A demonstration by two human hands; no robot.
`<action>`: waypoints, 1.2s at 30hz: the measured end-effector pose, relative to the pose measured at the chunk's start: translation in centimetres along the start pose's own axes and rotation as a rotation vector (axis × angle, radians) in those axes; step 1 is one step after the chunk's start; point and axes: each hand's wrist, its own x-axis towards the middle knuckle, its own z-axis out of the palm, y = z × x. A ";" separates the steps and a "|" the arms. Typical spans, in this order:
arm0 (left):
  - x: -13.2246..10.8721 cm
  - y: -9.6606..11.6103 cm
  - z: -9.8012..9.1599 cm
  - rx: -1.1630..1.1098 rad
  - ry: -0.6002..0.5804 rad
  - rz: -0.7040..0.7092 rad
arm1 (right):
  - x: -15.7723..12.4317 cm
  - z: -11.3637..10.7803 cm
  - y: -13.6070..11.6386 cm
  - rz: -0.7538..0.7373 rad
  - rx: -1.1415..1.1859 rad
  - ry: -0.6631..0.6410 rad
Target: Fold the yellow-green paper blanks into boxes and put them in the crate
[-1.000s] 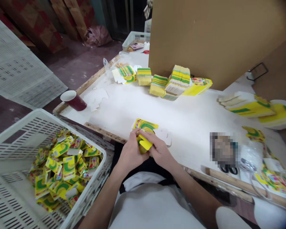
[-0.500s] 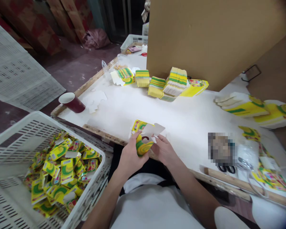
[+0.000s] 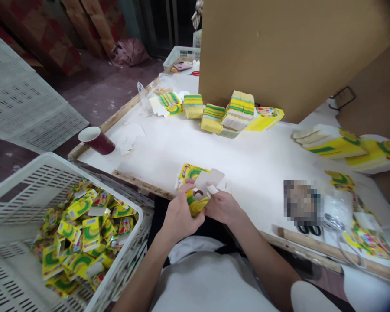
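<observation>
A small yellow-and-green paper box [image 3: 197, 206] is held at the front edge of the table, its white end flaps raised. Wrapped around its left side, my left hand [image 3: 177, 214] grips it with fingers and thumb. On the opposite side, my right hand [image 3: 226, 209] is closed at a white flap of the same box. Something dark and curved shows at the box's mouth; I cannot make out what it is. Just behind my fingers, flat yellow box blanks [image 3: 189, 170] lie on the white tabletop [image 3: 156, 151].
At left stands a white plastic crate [image 3: 48, 160] with many yellow boxes inside. A maroon paper cup [image 3: 100, 142] lies tilted at the table's left edge. Stacked box blanks [image 3: 240, 106] line a cardboard panel [image 3: 279, 56]. Scissors [image 3: 308, 229] and a clear plastic bag [image 3: 338, 212] lie right.
My right hand has shifted slightly, bringing its fingers and thumb closer around the box's flap. My left hand keeps its hold on the box.
</observation>
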 end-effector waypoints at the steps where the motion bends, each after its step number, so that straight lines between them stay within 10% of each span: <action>1: 0.0 -0.1 0.1 0.013 0.013 0.013 | 0.0 0.0 0.0 0.014 0.007 0.003; 17: 0.3 0.0 -0.2 -0.068 -0.126 -0.051 | -0.6 0.1 0.3 -0.059 -0.164 0.028; 25: 0.9 0.1 -0.2 -0.163 -0.276 0.010 | -1.8 -0.1 -0.2 -0.380 -1.093 -0.015; 32: 0.2 -0.2 -0.3 0.078 -0.177 -0.105 | -0.8 -1.3 0.1 -0.422 -0.846 0.327; 36: 0.1 -0.8 -1.3 0.140 -0.185 -0.120 | -1.4 -1.3 -0.3 -0.468 -1.105 0.055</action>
